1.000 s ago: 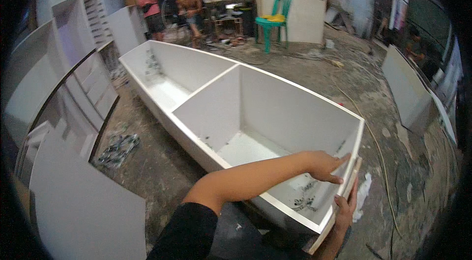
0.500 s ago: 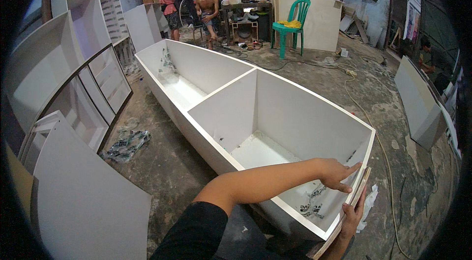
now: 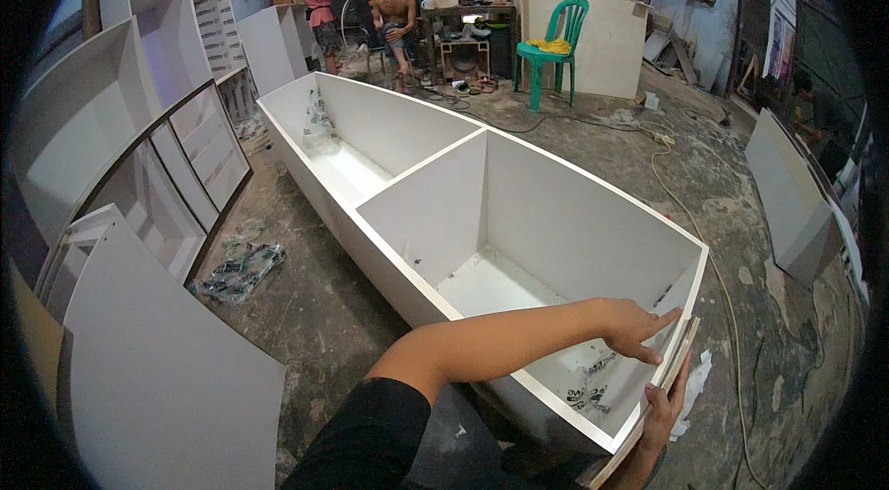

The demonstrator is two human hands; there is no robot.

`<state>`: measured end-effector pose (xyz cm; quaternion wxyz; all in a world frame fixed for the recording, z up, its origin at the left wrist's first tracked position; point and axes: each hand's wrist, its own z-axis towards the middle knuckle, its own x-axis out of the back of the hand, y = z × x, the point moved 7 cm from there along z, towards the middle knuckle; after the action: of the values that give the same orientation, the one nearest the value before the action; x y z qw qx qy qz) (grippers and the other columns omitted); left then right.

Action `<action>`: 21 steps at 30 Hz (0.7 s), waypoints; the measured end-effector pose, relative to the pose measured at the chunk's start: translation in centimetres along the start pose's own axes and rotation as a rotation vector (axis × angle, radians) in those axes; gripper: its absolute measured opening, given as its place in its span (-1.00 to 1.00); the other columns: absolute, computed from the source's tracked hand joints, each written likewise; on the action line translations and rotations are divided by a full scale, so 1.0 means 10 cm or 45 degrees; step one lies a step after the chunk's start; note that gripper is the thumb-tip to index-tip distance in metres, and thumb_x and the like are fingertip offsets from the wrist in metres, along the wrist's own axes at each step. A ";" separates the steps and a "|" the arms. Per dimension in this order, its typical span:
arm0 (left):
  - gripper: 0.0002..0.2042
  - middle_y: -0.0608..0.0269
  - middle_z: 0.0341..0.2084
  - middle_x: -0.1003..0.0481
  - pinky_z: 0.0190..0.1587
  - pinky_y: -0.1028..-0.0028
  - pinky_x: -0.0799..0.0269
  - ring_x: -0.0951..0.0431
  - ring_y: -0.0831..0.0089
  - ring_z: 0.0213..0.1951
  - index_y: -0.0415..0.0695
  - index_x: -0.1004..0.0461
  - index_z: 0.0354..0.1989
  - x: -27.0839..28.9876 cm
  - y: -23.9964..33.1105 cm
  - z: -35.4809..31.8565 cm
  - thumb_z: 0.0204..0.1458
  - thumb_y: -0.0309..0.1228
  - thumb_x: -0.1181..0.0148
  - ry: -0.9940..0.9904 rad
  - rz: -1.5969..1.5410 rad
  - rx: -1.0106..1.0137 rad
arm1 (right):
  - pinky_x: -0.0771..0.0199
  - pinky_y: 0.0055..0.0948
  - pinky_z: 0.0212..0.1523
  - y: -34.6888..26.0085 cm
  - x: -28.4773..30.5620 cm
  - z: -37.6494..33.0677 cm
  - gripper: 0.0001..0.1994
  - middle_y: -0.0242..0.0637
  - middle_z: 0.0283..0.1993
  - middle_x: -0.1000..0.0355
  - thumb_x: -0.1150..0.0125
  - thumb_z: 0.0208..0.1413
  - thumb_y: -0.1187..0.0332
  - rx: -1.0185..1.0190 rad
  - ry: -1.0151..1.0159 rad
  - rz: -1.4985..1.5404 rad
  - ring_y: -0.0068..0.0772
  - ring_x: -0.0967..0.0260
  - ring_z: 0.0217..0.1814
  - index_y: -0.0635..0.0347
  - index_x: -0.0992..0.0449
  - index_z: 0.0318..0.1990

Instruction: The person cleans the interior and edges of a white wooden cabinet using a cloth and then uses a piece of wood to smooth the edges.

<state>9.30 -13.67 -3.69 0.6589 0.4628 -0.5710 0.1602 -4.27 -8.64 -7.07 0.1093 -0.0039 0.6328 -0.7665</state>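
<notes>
A long white cabinet carcass (image 3: 422,165) lies on its back with its open side up, and a divider splits it into two compartments. My left arm reaches across the nearer compartment. At its right end my left hand (image 3: 635,328) rests by the rim of the end panel, index finger and thumb stretched out, other fingers partly curled. Just below, my right hand (image 3: 663,405) grips a plywood strip (image 3: 639,442) that lies along the outside of that end panel. Part of the right hand is hidden behind the strip. Crumpled printed plastic (image 3: 590,381) lies inside the nearer compartment.
White shelving units (image 3: 93,101) line the left side, with a loose white panel (image 3: 167,360) in front. A green chair (image 3: 546,53) stands beyond the cabinet. Two people are at the back, another at far right. A pale cable (image 3: 718,277) crosses the floor on the right.
The view has shifted very slightly. Both hands keep their places at the end of the cabinet.
</notes>
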 end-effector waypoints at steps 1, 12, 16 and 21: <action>-0.02 -0.39 -0.15 -0.43 -0.03 0.12 -0.39 -0.50 -0.23 -0.17 -0.24 0.45 0.37 0.00 -0.01 0.01 0.07 0.14 -0.01 -0.019 -0.006 0.015 | 0.06 -0.30 0.35 0.01 0.01 0.01 -0.10 0.05 0.40 0.09 -0.02 -0.28 0.46 0.003 -0.003 0.019 -0.10 0.04 0.41 0.33 0.09 0.38; 0.00 -0.39 -0.10 -0.41 0.00 0.16 -0.37 -0.49 -0.21 -0.14 -0.24 0.48 0.36 -0.03 -0.06 0.08 0.06 0.10 -0.05 -0.039 -0.048 0.000 | 0.06 -0.27 0.35 0.09 0.13 -0.01 -0.03 0.02 0.35 -0.05 -0.06 -0.45 0.42 0.031 0.016 -0.050 -0.12 -0.04 0.37 0.28 0.00 0.36; -0.01 -0.44 -0.10 -0.40 0.02 0.15 -0.35 -0.48 -0.23 -0.13 -0.28 0.53 0.34 -0.17 -0.12 0.13 0.08 0.10 0.00 -0.100 -0.108 0.037 | -0.04 -0.28 0.31 -0.04 0.06 0.42 -0.07 0.01 0.34 -0.07 -0.04 -0.43 0.44 -0.021 0.031 -0.017 -0.13 -0.10 0.33 0.29 -0.05 0.35; 0.00 -0.46 -0.11 -0.39 0.02 0.15 -0.35 -0.48 -0.23 -0.12 -0.29 0.56 0.33 -0.15 -0.07 0.04 0.09 0.06 -0.02 -0.127 -0.134 0.053 | -0.11 -0.30 0.28 -0.13 -0.05 0.42 -0.09 0.02 0.32 -0.09 -0.02 -0.42 0.50 0.039 0.017 -0.069 -0.16 -0.12 0.31 0.31 -0.06 0.34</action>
<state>9.15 -13.84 -5.38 0.6273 0.5132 -0.5746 0.1138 -3.40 -12.44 -4.89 0.0844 -0.0141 0.6214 -0.7788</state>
